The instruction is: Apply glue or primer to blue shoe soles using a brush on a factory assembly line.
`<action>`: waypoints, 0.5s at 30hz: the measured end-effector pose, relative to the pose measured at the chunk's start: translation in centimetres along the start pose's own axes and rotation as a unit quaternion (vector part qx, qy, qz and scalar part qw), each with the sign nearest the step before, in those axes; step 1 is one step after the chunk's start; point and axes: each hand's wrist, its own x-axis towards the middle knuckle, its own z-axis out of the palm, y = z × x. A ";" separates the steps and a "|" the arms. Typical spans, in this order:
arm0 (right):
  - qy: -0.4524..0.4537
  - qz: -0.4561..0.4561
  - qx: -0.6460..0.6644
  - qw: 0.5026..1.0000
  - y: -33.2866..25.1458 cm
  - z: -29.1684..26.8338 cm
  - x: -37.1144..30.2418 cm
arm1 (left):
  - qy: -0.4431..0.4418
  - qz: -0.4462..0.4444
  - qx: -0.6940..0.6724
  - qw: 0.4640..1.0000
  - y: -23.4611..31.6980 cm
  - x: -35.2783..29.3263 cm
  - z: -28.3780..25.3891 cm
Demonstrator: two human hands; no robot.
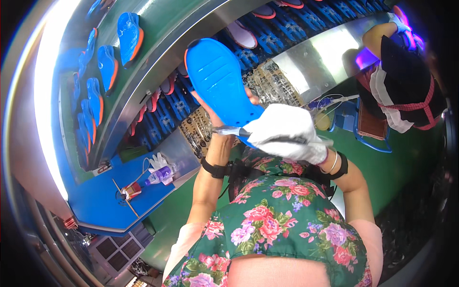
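Observation:
A blue shoe sole [217, 79] with shallow cross grooves and a thin orange edge is held up in front of me, its broad end pointing away. A dark patch shows at its far left tip. My left hand [214, 116], bare, wraps around it from behind and below, fingertips on its right edge. My right hand [284, 131], in a white glove, is closed on a slim tool [230, 130] with a greyish, brush-like tip. That tip lies across the sole's narrow end, near several small dark holes; whether it touches cannot be told.
Blue racks [165, 115] with soles run along behind a metal edge [124, 91]. More blue-and-orange soles [129, 38] stand on the green belt at left. A purple-labelled bottle [160, 175] and a white glove lie on the blue table [95, 203]. Another person [406, 81] works at right.

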 end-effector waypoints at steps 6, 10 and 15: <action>-0.014 -0.066 -0.112 0.991 0.3 0.7 -0.7 | 0.036 0.038 -0.002 0.999 0.5 0.3 -0.5; -0.029 -0.026 -0.011 0.999 -0.1 0.3 -1.1 | 0.049 0.034 -0.075 0.995 0.7 0.4 -0.3; -0.022 -0.046 -0.101 0.994 0.4 0.2 -1.6 | 0.044 0.020 -0.018 0.999 1.3 0.8 -1.0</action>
